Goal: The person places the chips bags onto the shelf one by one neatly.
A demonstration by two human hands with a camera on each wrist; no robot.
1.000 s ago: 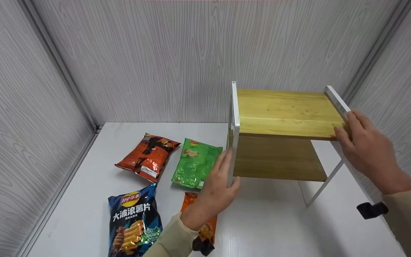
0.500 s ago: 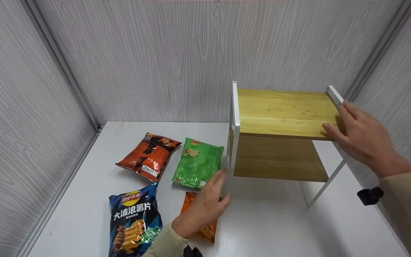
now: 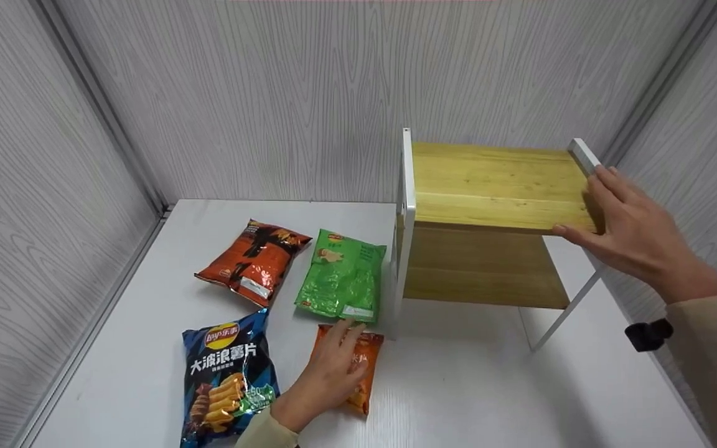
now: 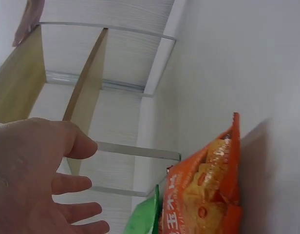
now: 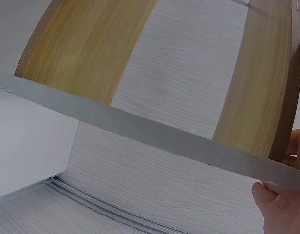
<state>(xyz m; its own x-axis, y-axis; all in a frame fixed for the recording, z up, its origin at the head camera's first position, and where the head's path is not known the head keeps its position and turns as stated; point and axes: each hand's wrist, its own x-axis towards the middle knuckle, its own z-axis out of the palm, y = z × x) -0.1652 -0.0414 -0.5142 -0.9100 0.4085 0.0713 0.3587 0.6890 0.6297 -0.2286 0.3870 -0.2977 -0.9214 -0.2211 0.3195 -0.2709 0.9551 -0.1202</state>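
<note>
My right hand [image 3: 635, 233] grips the front right corner of a two-tier shelf rack [image 3: 495, 186] with yellow wooden boards and a white metal frame. Its thumb lies along the top board's front edge, and the other fingers go over the side rail. In the right wrist view, fingers show on both sides of the metal bar [image 5: 155, 136]. My left hand [image 3: 324, 370] hovers over a small orange snack bag [image 3: 369, 358], fingers spread and slightly bent, covering part of it. In the left wrist view this bag [image 4: 203, 195] appears beside the fingers, apart from them.
Left of the rack lies a green chip bag [image 3: 343, 274]. Farther left are a red-and-black chip bag [image 3: 259, 258] and a blue-and-black chip bag [image 3: 228, 373]. Grey wood-grain panels [image 3: 284, 99] enclose the white table [image 3: 458, 386] at the back and sides.
My left hand has let go of the rack's left front post and moved left and down over the orange bag. The right hand stays on the rack's corner, its thumb shifted slightly left.
</note>
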